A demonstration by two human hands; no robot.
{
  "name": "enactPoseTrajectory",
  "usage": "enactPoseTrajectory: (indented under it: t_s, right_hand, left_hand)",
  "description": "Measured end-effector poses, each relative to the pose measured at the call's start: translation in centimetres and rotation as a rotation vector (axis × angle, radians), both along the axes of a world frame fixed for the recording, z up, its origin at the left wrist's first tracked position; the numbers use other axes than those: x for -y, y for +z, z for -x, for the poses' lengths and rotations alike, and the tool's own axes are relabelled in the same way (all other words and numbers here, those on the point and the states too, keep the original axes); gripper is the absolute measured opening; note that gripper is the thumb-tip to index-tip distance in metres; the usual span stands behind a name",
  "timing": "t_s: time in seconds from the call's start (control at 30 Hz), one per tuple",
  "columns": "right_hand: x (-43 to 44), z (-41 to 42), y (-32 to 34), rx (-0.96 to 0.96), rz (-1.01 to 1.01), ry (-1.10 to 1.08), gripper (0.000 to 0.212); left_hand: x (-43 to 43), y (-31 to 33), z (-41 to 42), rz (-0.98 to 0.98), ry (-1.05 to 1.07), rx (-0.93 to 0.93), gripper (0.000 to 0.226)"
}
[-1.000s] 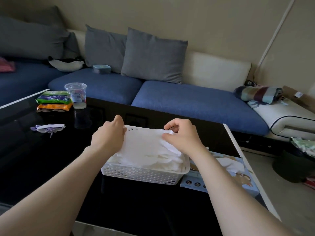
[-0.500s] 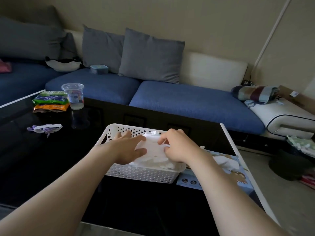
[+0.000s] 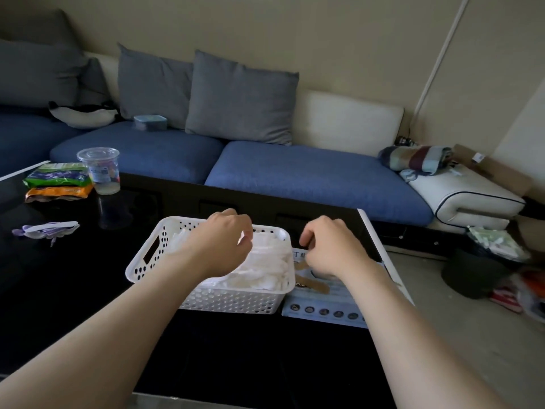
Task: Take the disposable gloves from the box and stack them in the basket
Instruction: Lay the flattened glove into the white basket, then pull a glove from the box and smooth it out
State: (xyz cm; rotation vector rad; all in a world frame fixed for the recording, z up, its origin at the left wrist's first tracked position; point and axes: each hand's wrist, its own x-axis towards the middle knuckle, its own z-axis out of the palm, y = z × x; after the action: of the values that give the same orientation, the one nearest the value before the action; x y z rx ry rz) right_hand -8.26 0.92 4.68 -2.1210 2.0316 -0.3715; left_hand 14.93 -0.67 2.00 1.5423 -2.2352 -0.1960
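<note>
dark table [image 3: 73, 290]; gloves [image 3: 265, 261] lie under left hand [image 3: 219, 243], beside right hand [image 3: 330, 249].

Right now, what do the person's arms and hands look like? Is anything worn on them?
The left forearm and right forearm are bare as far as the frame shows; no sleeve edge comes into view. The left hand and right hand are ungloved, with no ring, watch or bracelet on the sides the camera sees. No markings or bandages show.

Cup [image 3: 100, 169] nr 2 snack pkts [image 3: 57, 180]; blue sofa [image 3: 309, 175].
</note>
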Motion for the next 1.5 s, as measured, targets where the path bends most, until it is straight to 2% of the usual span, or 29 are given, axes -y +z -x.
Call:
enactPoseTrajectory:
  t_s: [0.1,0.2,0.4,0.53,0.67,0.87,1.0,1.07,1.13,1.3,1.4,1.5]
  right_hand:
    - [-0.8,2.5,0.2,-0.128,-0.121,-0.059,0.034]
    - [-1.0,4.8,-0.5,-0.140,-0.186,-0.060,0.033]
    - [-0.5,6.6,-2.2,-0.096,-0.112,-0.014,0.011]
    - [-0.2,6.6,-3.1,-0.094,-0.117,0.040,0.016]
    - [-0.1,6.6,-3.2,0.047,-0.057,0.068,0.014]
    - [-0.1,7.5,-3.8,0.082,-0.039,0.038,0.018]
    - [-0.9,7.9,-3.3,0.318,-0.115,0.037,0.026]
    - [-1.1,8.1,-3.2,0.290,-0.136,0.065,0.029]
    - [-0.9,8.3,-3.5,0.235,-0.080,0.076,0.018]
    - [-0.5,8.7,-4.1,0.140,0.058,0.105,0.043]
    - [-0.4,8.6,-4.4,0.115,0.163,0.087,0.049]
    - [-0.2,8.2,-4.2,0.074,0.264,0.037,0.043]
  left_hand:
    - [-0.6,0.2,2.2,0.031,-0.122,-0.056,0.013]
    - [-1.1,0.3,4.1,0.003,-0.240,-0.037,0.016]
    - [-1.3,-0.3,6.7,-0.078,-0.316,0.061,0.028]
    - [-1.0,-0.5,7.8,-0.087,-0.317,0.112,0.032]
    - [-0.9,-0.6,9.0,-0.110,-0.318,0.214,0.040]
    - [-0.8,-0.7,9.9,-0.185,-0.344,0.307,0.045]
    - [-0.8,-0.8,10.0,-0.199,-0.347,0.326,0.043]
    - [-0.8,-0.9,10.1,-0.210,-0.346,0.329,0.040]
    - [-0.7,-0.8,10.1,-0.223,-0.347,0.327,0.037]
    - [-0.8,-0.7,10.0,-0.238,-0.335,0.333,0.035]
    - [-0.7,-0.9,10.2,-0.253,-0.327,0.306,0.048]
    - [-0.7,-1.0,10.2,-0.292,-0.317,0.279,0.058]
